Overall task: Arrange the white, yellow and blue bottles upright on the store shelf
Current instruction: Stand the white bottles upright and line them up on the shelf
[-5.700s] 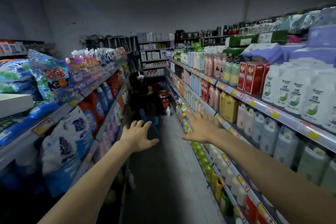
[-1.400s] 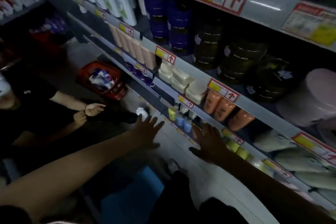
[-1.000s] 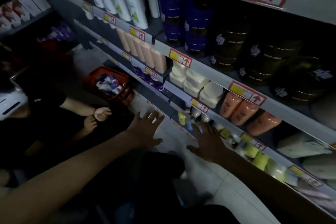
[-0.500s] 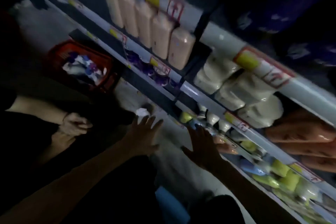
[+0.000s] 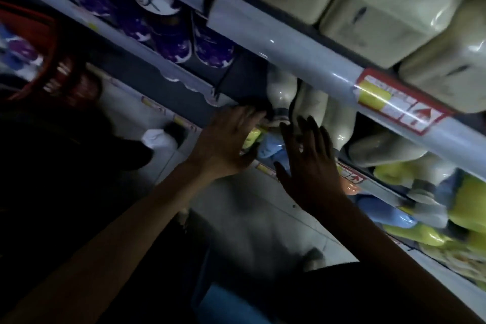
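Hands held spread at low shelf [image 5: 352, 177], nothing gripped.
Left hand [image 5: 226, 144] & right hand [image 5: 307, 166] seen by yellow bottle [image 5: 251, 138], blue bottle [image 5: 269, 148], white bottle [image 5: 281, 87]; judged light, glossy, slippery plastic, best gripped mid-body.

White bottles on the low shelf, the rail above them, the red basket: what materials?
White bottles: likely glossy plastic, with bright highlights on the rounded shoulders. Front rail: smooth, shiny, pale grey; painted metal or a plastic strip, cannot tell which. Red basket: probably plastic with an openwork wall, but it is blurred.
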The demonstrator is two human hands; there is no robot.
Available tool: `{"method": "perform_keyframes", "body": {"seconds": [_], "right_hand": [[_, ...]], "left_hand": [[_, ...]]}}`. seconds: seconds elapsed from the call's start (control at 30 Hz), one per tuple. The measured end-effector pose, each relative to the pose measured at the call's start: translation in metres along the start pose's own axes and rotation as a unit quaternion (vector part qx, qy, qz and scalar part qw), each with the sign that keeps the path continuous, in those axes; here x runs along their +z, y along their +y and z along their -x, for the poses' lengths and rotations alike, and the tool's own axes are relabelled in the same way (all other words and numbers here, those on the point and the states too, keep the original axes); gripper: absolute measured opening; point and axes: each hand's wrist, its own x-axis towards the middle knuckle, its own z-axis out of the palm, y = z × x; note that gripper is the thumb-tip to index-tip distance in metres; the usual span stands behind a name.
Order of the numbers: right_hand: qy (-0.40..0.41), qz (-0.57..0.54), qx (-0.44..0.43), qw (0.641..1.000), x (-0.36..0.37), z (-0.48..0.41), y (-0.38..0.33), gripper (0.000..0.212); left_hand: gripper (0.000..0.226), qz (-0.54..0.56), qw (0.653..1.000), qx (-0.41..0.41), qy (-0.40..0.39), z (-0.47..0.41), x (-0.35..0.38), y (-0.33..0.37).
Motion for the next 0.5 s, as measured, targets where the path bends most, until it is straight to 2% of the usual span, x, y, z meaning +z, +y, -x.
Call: {"method": "perform_keyframes", "body": {"seconds": [0.17,0.27,0.5], "right_hand": [[0.070,0.053,-0.019,0.996,0.036,0.002,0.027,0.084],[0.130,0.063,-0.028,0.989,0.054,-0.002,0.033,0.075],[0.216,0.127,-0.012,0.968,0.078,-0.003,0.036,0.081]], "left_hand": [[0.051,-0.026,0.987,0.075,0.138,-0.028,0.054,0.005],[0.050,-0.034,0.983,0.086,0.158,-0.029,0.078,-0.004],[0.062,-0.039,0.982,0.084,0.167,-0.018,0.099,-0.029]]}}
